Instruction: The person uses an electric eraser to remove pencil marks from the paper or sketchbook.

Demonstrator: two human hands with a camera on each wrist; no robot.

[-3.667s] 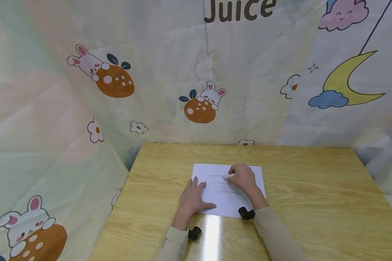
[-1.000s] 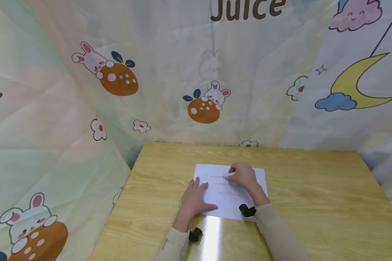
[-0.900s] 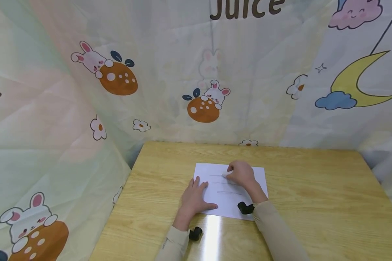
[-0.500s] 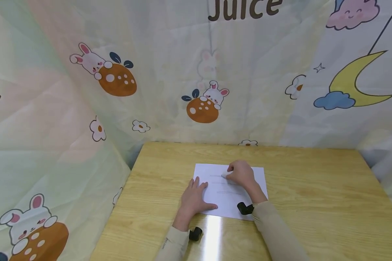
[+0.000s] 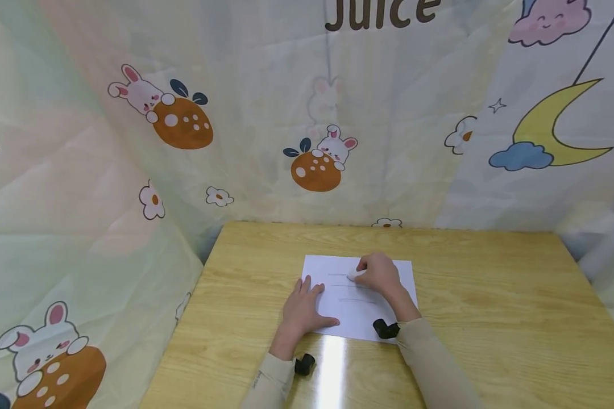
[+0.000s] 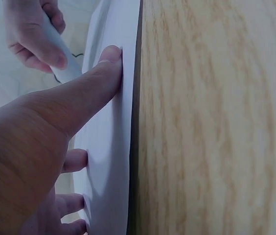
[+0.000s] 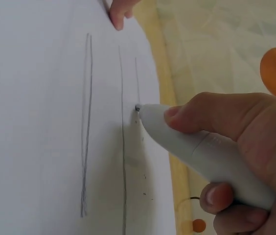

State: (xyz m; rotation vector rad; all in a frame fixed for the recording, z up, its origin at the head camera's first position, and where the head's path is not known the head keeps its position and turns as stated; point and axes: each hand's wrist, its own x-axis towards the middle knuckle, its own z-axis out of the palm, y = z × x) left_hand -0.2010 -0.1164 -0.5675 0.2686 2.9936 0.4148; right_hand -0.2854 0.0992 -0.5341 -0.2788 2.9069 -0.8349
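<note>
A white sheet of paper (image 5: 358, 324) with several pencil lines lies on the table. My left hand (image 5: 301, 308) rests flat on its left side, fingers spread; in the left wrist view the thumb (image 6: 91, 88) presses near the paper's edge. My right hand (image 5: 381, 276) grips a white, pen-shaped electric eraser (image 7: 201, 147) near the sheet's upper part. In the right wrist view, its small dark tip touches the end of the shortest-looking pencil line (image 7: 137, 78). Dark crumbs (image 7: 145, 176) lie on the paper beyond the tip. Two longer pencil marks run alongside.
The wooden table (image 5: 491, 307) extends on both sides of the paper. A printed cloth (image 5: 399, 113) with rabbits and a moon hangs behind and to the left. Black wrist-camera mounts (image 5: 305, 364) sit at both sleeves.
The head view shifts slightly. My right hand stays at the top pencil line with the electric eraser, moving only a little; my left hand stays put on the paper.
</note>
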